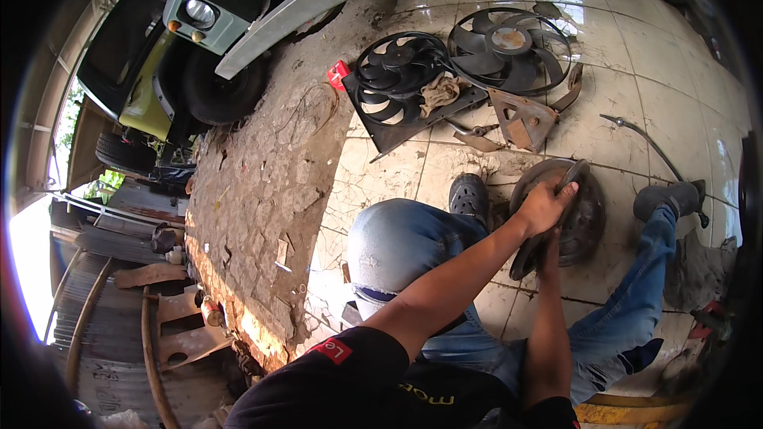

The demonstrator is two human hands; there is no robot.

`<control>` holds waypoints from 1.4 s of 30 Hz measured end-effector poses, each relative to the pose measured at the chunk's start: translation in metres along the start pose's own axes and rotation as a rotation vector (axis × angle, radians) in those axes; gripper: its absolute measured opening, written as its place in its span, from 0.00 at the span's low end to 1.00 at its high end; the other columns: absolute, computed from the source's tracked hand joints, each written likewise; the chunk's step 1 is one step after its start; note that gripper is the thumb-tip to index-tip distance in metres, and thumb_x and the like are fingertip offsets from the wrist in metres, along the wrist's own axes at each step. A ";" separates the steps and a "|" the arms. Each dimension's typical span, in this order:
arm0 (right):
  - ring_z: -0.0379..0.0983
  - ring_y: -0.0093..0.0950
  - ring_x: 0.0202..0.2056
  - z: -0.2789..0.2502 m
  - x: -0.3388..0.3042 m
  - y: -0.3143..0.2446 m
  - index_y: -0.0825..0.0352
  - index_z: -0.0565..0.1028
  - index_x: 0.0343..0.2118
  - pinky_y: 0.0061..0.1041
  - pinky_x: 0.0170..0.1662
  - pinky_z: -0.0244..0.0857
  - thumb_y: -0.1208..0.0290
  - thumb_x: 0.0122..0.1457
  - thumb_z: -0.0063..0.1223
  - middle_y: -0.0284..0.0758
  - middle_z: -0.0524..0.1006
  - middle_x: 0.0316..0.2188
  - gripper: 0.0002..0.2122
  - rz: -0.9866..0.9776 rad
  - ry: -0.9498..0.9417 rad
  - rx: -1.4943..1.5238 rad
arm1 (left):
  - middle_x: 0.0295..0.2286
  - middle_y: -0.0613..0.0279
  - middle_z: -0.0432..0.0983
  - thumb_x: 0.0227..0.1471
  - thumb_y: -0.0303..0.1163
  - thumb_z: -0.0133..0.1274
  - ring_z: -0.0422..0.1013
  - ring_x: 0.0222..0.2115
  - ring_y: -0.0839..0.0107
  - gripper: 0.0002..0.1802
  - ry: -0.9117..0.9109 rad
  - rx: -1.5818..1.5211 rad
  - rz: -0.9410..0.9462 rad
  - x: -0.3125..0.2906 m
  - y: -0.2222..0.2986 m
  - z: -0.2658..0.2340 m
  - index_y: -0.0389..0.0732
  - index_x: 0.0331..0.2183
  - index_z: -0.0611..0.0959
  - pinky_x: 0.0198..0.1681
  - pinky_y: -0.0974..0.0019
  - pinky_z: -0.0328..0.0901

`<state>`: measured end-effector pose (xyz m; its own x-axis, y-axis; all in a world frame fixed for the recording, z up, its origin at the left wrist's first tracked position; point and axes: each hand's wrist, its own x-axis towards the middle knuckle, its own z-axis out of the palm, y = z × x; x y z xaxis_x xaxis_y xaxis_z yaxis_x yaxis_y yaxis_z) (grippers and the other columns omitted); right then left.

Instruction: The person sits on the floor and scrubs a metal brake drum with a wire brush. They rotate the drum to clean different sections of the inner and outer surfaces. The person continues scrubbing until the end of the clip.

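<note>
A dark, dirty round metal piece that looks like a wheel rim point(586, 230) lies on the tiles between my legs. Over its left side, a dark narrow curved piece point(524, 260) is tilted nearly edge-on; whether it is separate from the rim I cannot tell. My left hand point(545, 206) is closed around the upper part of this curved piece, thumb up. Below it, my right hand point(550, 242) reaches in beside the same piece, its fingers hidden. Just beyond lie a rusty triangular bracket point(520, 121) and a metal blade-like part point(478, 141).
Two black radiator fans point(509, 40) point(401, 59) lie farther off, a crumpled rag point(442, 94) beside them. A red packet point(338, 75) is near the fans. A black hose point(656, 147) curves at right. A vehicle point(211, 12) stands far left; corrugated sheets point(119, 318) lie at near left.
</note>
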<state>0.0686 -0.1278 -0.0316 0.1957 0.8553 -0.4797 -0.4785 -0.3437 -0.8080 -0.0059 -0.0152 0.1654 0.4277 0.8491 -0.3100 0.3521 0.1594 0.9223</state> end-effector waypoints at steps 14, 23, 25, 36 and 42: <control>0.49 0.33 0.64 0.003 -0.002 -0.029 0.75 0.48 0.65 0.27 0.65 0.44 0.45 0.68 0.27 0.46 0.55 0.64 0.36 0.034 0.019 -0.011 | 0.34 0.57 0.78 0.60 0.48 0.50 0.69 0.36 0.72 0.25 0.074 -0.098 0.025 0.008 0.018 0.024 0.34 0.47 0.77 0.44 0.67 0.64; 0.35 0.42 0.69 0.008 -0.008 -0.031 0.79 0.43 0.65 0.27 0.68 0.33 0.40 0.65 0.28 0.55 0.43 0.67 0.42 -0.126 0.113 -0.224 | 0.45 0.53 0.75 0.63 0.46 0.47 0.68 0.46 0.69 0.29 -0.029 -0.163 -0.023 0.016 0.014 0.030 0.31 0.53 0.73 0.52 0.68 0.61; 0.35 0.43 0.69 0.001 -0.008 -0.030 0.79 0.44 0.65 0.28 0.68 0.33 0.41 0.66 0.28 0.55 0.43 0.67 0.41 -0.092 0.133 -0.250 | 0.44 0.54 0.76 0.63 0.46 0.47 0.69 0.44 0.69 0.28 -0.020 -0.171 0.002 0.018 0.009 0.031 0.31 0.52 0.74 0.51 0.67 0.62; 0.36 0.45 0.69 0.002 -0.002 -0.031 0.77 0.45 0.65 0.31 0.69 0.33 0.44 0.67 0.28 0.56 0.43 0.67 0.38 0.074 0.146 -0.317 | 0.42 0.56 0.76 0.62 0.47 0.47 0.69 0.42 0.71 0.27 0.078 -0.125 -0.080 0.020 0.011 0.024 0.31 0.49 0.76 0.47 0.68 0.64; 0.35 0.48 0.69 0.006 -0.007 -0.030 0.78 0.44 0.65 0.34 0.69 0.31 0.43 0.65 0.31 0.59 0.43 0.66 0.40 -0.136 0.157 -0.288 | 0.44 0.55 0.75 0.62 0.47 0.47 0.69 0.43 0.70 0.28 0.044 -0.173 -0.122 0.018 0.016 0.031 0.30 0.50 0.75 0.49 0.68 0.63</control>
<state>0.0761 -0.1210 -0.0024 0.3808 0.8385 -0.3898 -0.1827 -0.3450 -0.9206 0.0332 -0.0128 0.1673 0.3527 0.8388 -0.4147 0.2492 0.3429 0.9057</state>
